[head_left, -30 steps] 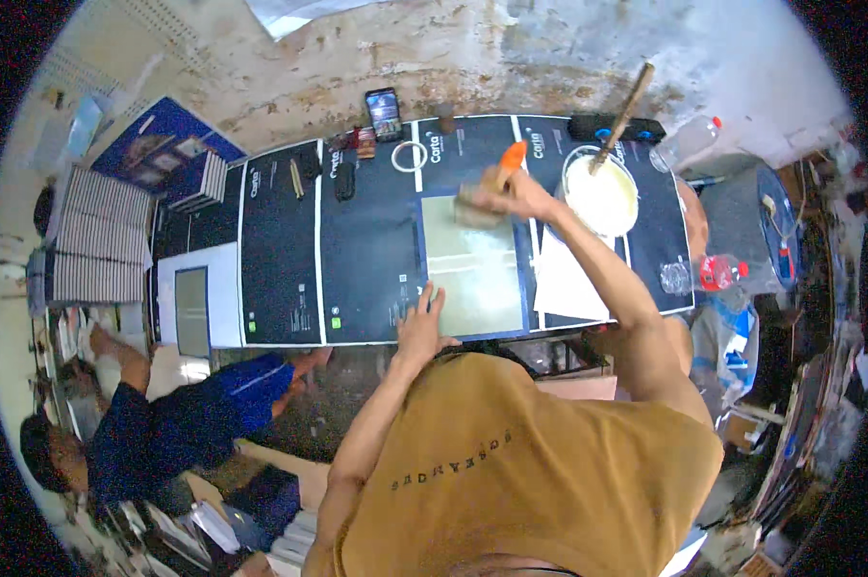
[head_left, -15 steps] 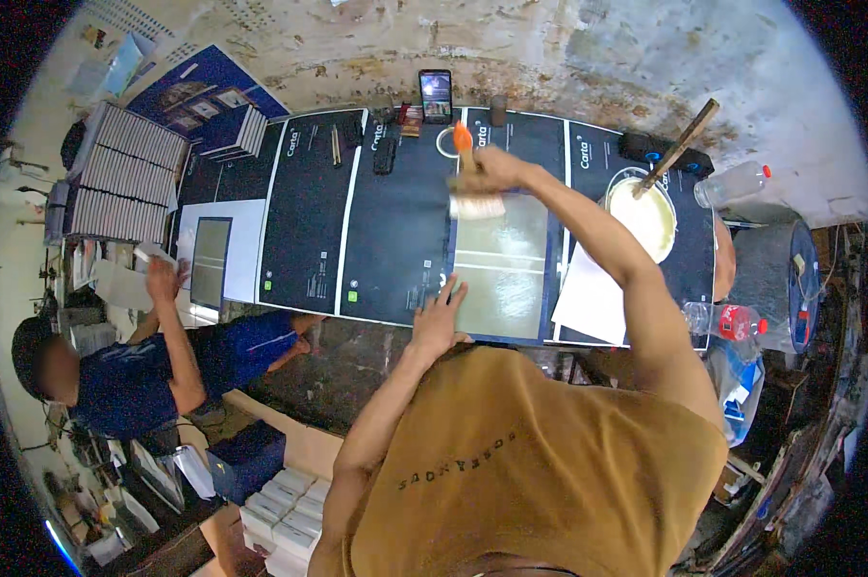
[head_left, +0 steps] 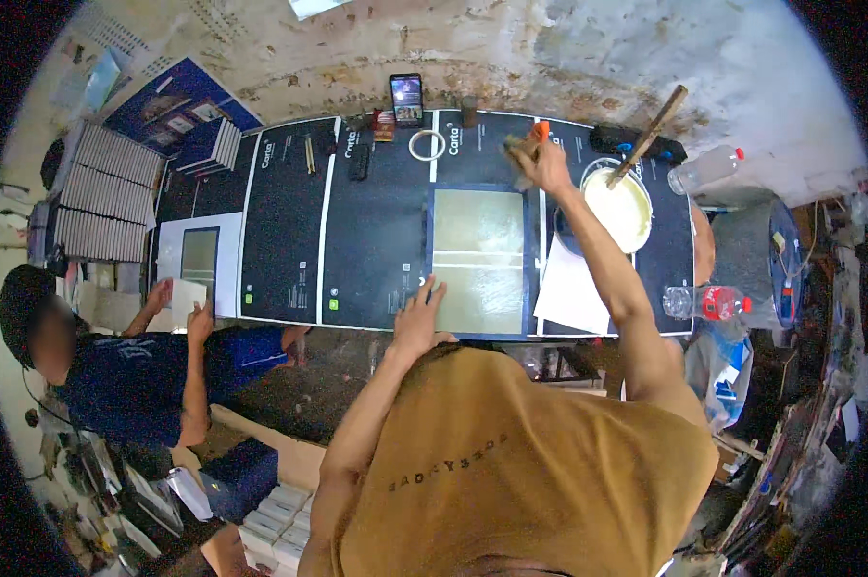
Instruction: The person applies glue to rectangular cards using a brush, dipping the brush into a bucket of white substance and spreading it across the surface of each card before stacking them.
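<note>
My right hand [head_left: 546,173] grips a wide paintbrush [head_left: 520,154] with an orange handle end, raised over the far side of the table, left of the bucket; its bristles are blurred. My left hand [head_left: 419,317] rests with fingers spread at the near left edge of a dark blue cover sheet [head_left: 527,308]. On that sheet lie grey-green boards [head_left: 477,226], two large panels with narrow strips between them, shiny as if wet. To the right stands a bucket [head_left: 649,223] of cream-coloured paste [head_left: 618,213], with a wooden stick [head_left: 660,120] leaning in it.
White paper [head_left: 573,293] lies under the bucket's near side. Plastic bottles [head_left: 708,303] stand at the right. A phone [head_left: 407,101] and a tape roll [head_left: 427,145] sit at the back. At left, a co-worker [head_left: 116,375] holds a white block near stacked books [head_left: 107,192].
My right hand has carried the brush off the boards, rightward toward the bucket. My left hand stays at the sheet's edge. The co-worker now holds a white block in both hands.
</note>
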{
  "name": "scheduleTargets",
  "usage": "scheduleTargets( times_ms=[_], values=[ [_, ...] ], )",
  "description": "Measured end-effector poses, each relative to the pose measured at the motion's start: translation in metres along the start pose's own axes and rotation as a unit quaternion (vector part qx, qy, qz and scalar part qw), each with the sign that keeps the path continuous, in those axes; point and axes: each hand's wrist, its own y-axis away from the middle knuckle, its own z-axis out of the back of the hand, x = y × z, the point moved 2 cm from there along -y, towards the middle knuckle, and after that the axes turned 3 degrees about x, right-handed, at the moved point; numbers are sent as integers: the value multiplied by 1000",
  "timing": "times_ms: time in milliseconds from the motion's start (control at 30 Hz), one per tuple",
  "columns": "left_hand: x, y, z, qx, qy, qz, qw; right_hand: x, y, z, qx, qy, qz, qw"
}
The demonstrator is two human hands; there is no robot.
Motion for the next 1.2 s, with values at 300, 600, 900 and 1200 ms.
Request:
scheduleTargets(
  times_ms=[300, 600, 900, 1200],
  values=[
    [12, 3, 2, -29, -19, -76, 996, 17, 102, 12, 27, -72, -105, 991],
    [19, 4, -1, -44, -27, -101, 994, 111, 173, -51, -83, -90, -151, 981],
    [26, -1, 0, -36, -11, -127, 991, 97, 230, -22, -360, -121, -161, 911],
    [28, 5, 1, -60, -37, -151, 986, 120, 330, 41, -336, -24, -367, 867]
  ],
)
